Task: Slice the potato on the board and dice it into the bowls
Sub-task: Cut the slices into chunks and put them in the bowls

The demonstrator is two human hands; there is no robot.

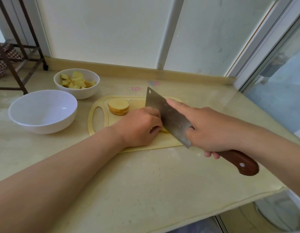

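On the cutting board (164, 142), my left hand (139, 126) curls over the potato piece (164, 131), knuckles against the cleaver (166, 115) flat. Right hand (213, 132) grips the wooden handle, forefinger laid straight along the blade. Sliced stack (118, 106) sits beside; far bowl (82, 93) holds dice, near bowl (43, 125) none. Note: keep fingertips tucked behind knuckles, cut straight down, even spacing.

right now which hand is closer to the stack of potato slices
Left. The left hand lies on the cutting board beside the stack of potato slices, holding a potato piece; the right hand grips the cleaver farther right, past its blade.
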